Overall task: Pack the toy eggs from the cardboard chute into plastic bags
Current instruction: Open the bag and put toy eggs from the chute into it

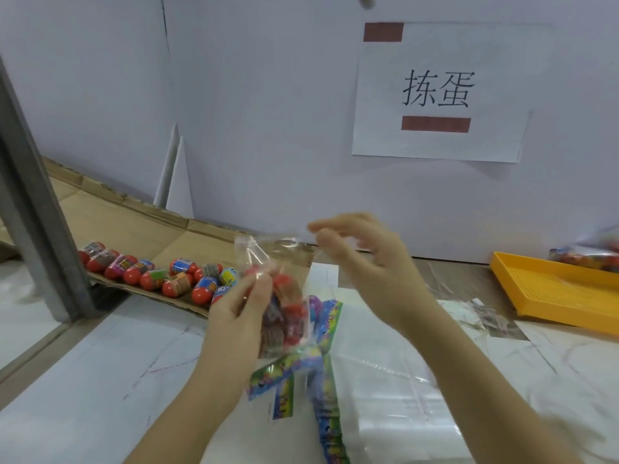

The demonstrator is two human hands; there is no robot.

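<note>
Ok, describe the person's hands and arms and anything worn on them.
Bare throughout: the left hand and right hand show no gloves, rings or watch, and the forearms in view have no sleeves. The right hand is blurred.

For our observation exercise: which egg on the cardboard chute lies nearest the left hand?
The front egg at the right end, partly hidden behind the left hand; others sit farther.

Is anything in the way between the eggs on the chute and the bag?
Nothing visible. The eggs lie loose on the chute, right beside the bag that the left hand holds.
</note>
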